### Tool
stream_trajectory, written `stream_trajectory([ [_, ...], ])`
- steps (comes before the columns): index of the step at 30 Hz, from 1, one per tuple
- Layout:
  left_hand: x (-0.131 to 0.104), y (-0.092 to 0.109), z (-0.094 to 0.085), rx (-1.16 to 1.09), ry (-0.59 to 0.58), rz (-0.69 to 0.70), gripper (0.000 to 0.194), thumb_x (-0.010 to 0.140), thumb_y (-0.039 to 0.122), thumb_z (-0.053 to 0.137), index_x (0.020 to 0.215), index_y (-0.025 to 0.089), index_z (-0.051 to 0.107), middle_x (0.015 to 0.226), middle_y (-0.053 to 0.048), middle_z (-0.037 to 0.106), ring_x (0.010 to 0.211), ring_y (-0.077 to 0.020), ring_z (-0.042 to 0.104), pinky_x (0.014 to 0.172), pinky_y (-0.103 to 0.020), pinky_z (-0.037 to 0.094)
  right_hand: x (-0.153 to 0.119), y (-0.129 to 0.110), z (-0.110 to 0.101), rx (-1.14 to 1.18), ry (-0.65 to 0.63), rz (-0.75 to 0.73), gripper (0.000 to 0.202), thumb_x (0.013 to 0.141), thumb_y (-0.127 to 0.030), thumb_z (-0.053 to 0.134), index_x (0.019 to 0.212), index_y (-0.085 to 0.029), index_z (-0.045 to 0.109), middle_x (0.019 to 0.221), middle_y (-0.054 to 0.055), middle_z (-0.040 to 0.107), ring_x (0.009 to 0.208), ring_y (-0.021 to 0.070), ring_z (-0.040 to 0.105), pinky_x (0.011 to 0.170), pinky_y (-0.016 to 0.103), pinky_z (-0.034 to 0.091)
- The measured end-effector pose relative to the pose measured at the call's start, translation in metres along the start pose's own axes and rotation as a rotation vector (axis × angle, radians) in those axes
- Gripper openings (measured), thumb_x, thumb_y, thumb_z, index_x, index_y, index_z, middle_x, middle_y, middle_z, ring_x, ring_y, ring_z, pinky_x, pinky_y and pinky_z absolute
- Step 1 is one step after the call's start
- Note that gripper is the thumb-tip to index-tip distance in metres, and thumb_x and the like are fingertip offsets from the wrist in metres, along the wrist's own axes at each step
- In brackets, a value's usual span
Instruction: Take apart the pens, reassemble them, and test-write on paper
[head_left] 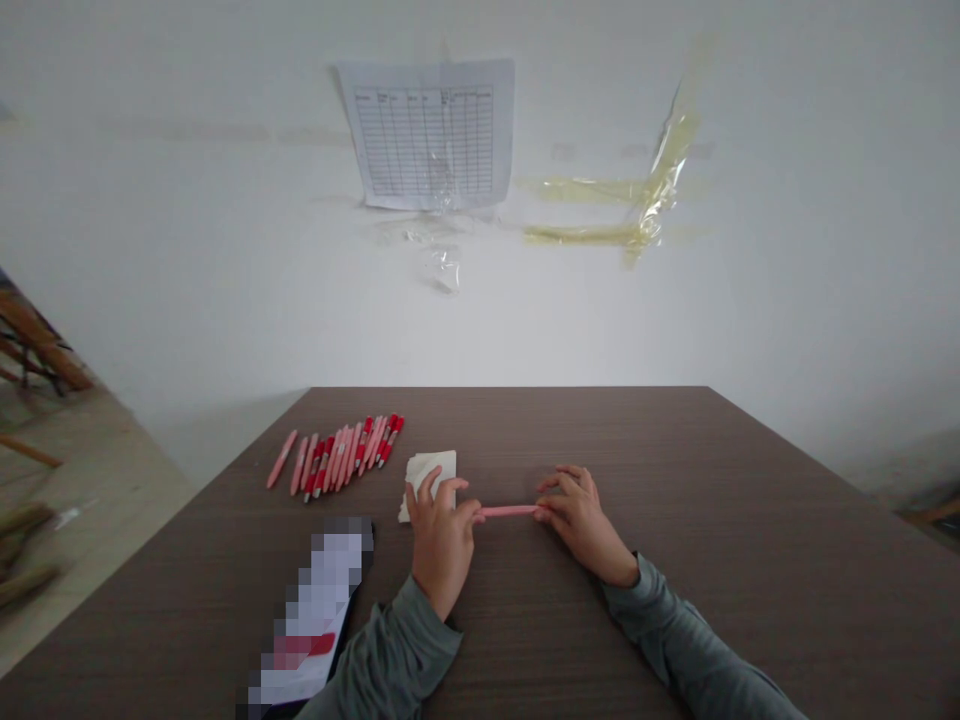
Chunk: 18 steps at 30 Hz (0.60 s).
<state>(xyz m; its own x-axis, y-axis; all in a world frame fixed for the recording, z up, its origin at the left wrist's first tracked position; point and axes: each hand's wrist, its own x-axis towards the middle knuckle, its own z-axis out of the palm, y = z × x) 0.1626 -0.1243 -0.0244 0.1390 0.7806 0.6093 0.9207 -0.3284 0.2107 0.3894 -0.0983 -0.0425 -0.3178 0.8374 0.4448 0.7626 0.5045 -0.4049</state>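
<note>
Pink pen (508, 511) lies crosswise over the table (712, 480), long axis running left to right. Left hand (441, 532) pinches the left end; right hand (586, 522) pinches the opposite end. Neither grip is nearer.

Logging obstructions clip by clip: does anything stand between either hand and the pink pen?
Nothing visible: left hand and right hand hold the pink pen by opposite ends; the paper lies to its left.

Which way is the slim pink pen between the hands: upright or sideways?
Sideways: the slim pink pen stretches crosswise between the left hand and right hand, one end at each.
</note>
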Motion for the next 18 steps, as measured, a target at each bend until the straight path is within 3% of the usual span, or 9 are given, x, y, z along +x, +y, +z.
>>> stream_trajectory([
  [7,-0.0002,0.0019,0.0009,-0.034,0.042,-0.030,0.016,0.083,0.025,0.055,0.086,0.030,0.071,0.113,-0.006,0.058,0.124,-0.0313,0.037,0.104,-0.062,0.025,-0.0019,0.0014,-0.0008,0.031,0.035,-0.006,0.011,0.084,-0.031,0.061,0.084,-0.027,0.070,0.105,0.005,0.060,0.116,0.0267,0.037,0.101,0.048,0.036],
  [18,0.0002,-0.0001,0.0018,-0.037,0.035,-0.034,0.017,0.081,0.023,0.058,0.093,0.028,0.069,0.113,-0.006,0.060,0.123,-0.0312,0.040,0.105,-0.064,0.024,0.0003,-0.0030,-0.0028,0.036,0.007,-0.020,0.012,0.085,-0.031,0.060,0.088,-0.027,0.070,0.106,0.005,0.060,0.116,0.0254,0.038,0.100,0.046,0.038],
])
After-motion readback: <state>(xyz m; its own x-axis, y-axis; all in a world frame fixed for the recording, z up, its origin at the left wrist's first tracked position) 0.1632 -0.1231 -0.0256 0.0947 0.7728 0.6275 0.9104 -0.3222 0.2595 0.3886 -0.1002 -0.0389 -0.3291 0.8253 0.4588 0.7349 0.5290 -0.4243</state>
